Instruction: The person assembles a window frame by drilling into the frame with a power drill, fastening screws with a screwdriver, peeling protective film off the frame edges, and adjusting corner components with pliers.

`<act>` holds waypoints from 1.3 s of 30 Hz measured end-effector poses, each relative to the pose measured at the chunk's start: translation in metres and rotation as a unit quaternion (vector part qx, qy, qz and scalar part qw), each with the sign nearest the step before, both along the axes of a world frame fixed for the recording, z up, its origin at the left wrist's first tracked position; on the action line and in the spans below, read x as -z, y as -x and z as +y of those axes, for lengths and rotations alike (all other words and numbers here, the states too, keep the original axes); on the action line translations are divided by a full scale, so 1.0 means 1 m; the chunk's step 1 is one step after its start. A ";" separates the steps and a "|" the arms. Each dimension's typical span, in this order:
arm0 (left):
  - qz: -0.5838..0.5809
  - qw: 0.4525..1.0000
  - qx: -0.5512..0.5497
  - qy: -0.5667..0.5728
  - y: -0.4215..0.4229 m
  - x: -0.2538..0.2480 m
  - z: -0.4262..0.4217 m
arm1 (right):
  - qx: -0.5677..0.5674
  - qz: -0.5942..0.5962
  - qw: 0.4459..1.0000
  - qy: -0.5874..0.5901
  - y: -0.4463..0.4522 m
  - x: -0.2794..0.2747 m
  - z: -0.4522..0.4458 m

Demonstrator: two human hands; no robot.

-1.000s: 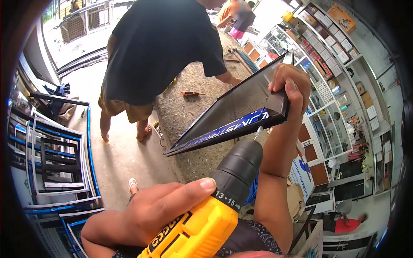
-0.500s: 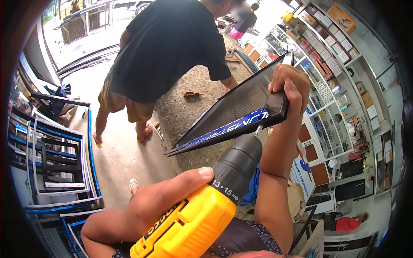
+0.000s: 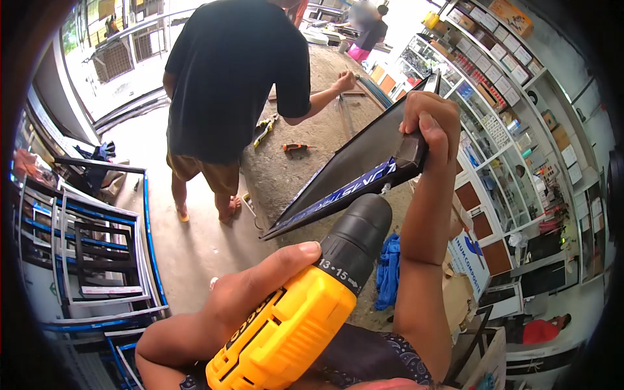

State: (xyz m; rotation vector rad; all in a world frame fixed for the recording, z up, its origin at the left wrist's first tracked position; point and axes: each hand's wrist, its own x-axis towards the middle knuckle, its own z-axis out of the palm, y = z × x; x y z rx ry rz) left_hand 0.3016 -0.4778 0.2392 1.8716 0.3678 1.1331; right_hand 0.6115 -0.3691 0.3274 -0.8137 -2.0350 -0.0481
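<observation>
My left hand (image 3: 266, 276) is wrapped round a yellow and black power drill (image 3: 292, 312), its thumb lying along the body behind the chuck. The drill points up and to the right. Its short bit (image 3: 386, 189) is at the lower edge of a dark screen frame (image 3: 338, 207); whether it touches or enters the bar I cannot tell. Dark mesh and blue printed film show on this frame. My right hand (image 3: 432, 120) grips the frame's near corner, fingers curled over the top, and holds it tilted above the rough worktable (image 3: 312, 179).
A co-worker in a dark shirt (image 3: 240, 78) stands at the worktable. An orange-handled screwdriver (image 3: 298, 147) and pliers (image 3: 265, 130) lie on it. Frames (image 3: 104, 250) are stacked at the left. Glass shelving (image 3: 500, 162) lines the right, with a blue cloth (image 3: 388, 270) below the table edge.
The co-worker has straightened up and moved left, with a hand now raised over the worktable. The frame and my right hand have shifted slightly left. Both of my hands keep their hold.
</observation>
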 end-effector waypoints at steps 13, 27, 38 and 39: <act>-0.009 0.997 -0.075 -0.028 -0.001 0.005 0.003 | -0.003 -0.025 0.999 0.027 0.001 -0.001 0.014; -0.004 1.000 -0.007 -0.011 0.012 0.003 0.028 | -0.005 -0.003 1.000 0.028 0.001 0.000 0.034; 0.032 0.967 -0.043 -0.250 0.048 -0.039 0.071 | 0.004 -0.022 0.999 -0.044 0.024 0.000 0.073; 0.032 0.968 -0.089 -0.233 0.043 -0.035 0.064 | -0.003 -0.033 0.999 -0.029 0.021 -0.001 0.076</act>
